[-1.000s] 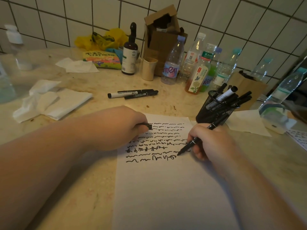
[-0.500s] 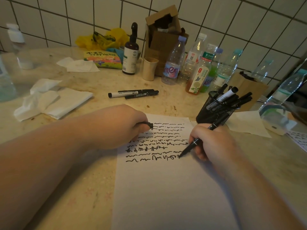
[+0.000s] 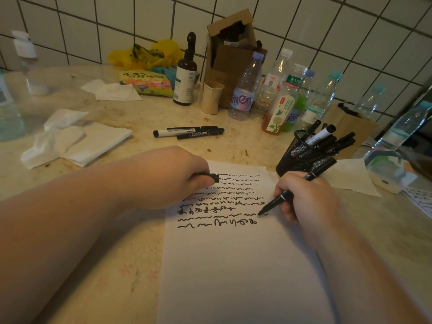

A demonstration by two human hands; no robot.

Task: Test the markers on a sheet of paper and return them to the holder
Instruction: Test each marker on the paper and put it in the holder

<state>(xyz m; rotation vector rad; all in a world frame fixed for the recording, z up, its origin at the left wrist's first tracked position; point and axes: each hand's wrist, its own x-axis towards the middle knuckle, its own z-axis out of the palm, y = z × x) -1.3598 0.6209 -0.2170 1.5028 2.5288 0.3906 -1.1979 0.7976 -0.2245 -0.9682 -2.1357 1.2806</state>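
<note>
Since a second ago our right hand (image 3: 308, 197) has carried its pinched marker (image 3: 295, 188) up to the second-lowest squiggle on the paper (image 3: 233, 265) near the tabletop's near edge, while our left hand (image 3: 173, 176) grips the cap (image 3: 214, 177); next, we judge, comes recapping and the mesh holder (image 3: 297, 155).

Bare counter (image 3: 245, 141) lies between the loose markers (image 3: 189, 133) and crowded mesh holder (image 3: 301, 153)

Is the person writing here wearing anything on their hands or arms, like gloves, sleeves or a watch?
No. The left hand and right hand are bare, with no gloves or rings showing. Both forearms are bare up to the picture's edge: no sleeves, watch or bracelet in view.
</note>
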